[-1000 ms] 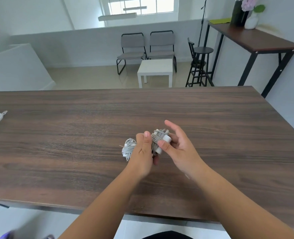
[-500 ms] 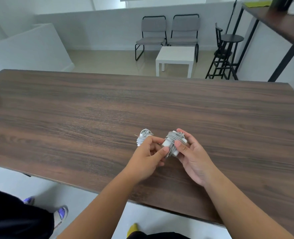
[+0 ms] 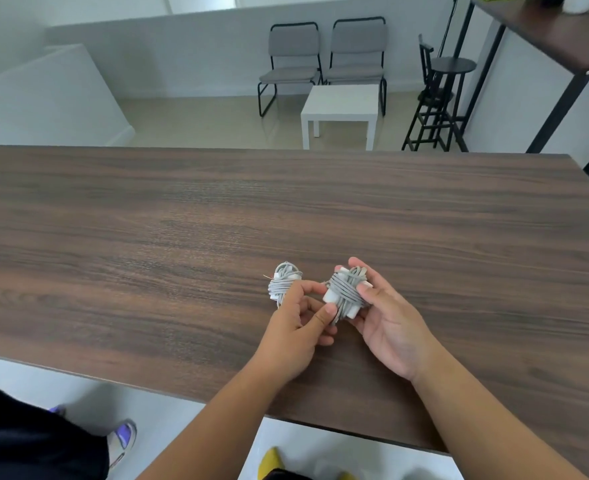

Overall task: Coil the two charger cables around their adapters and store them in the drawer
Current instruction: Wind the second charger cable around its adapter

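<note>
— Right hand (image 3: 386, 315) cups the second wrapped adapter (image 3: 345, 294); left hand (image 3: 298, 327) has shifted, thumb pinching its last cable turn.

— And the first bundle (image 3: 283, 284)?

— On the desk (image 3: 147, 254), at ten o'clock from that thumb. Coiling looks nearly finished; no drawer in view.

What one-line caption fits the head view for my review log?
Right hand holds one cable-wrapped adapter while the left hand pinches it, a second wrapped adapter beside them on the wooden table.
</note>
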A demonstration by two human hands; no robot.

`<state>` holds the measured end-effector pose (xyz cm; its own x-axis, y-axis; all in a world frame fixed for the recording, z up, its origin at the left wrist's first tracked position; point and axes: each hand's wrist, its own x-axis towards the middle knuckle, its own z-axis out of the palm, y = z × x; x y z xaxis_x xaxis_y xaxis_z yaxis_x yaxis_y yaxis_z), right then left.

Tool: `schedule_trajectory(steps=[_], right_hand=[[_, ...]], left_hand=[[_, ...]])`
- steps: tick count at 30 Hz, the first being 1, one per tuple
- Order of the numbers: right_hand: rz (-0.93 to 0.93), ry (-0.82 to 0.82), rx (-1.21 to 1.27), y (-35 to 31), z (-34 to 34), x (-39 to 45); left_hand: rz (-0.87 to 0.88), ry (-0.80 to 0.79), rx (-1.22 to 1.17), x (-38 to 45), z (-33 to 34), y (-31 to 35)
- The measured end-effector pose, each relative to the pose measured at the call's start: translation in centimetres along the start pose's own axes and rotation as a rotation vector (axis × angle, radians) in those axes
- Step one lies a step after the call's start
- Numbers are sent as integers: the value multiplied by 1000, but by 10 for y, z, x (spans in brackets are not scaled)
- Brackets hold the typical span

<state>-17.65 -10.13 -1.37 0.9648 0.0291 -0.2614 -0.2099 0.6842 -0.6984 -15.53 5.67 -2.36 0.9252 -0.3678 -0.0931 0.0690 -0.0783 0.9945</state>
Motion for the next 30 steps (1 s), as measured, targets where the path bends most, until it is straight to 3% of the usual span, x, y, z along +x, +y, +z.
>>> schedule_trajectory(steps=[9,18,24,27,30], right_hand=[[-46,62,-29,4,11,4],[-27,23,-56,5,13,-2],[-77,52,-67,6,10,-7],[-68,48,-18,2,7,-11],[-75,61,-21,2,3,-14]], left_hand=[[50,-3,18,5,0,3],[63,-9,101,-1,-8,3],[269,273,516,10,-54,2],[180,282,683,21,-68,-2],[-32,245,781,33,-66,-8]])
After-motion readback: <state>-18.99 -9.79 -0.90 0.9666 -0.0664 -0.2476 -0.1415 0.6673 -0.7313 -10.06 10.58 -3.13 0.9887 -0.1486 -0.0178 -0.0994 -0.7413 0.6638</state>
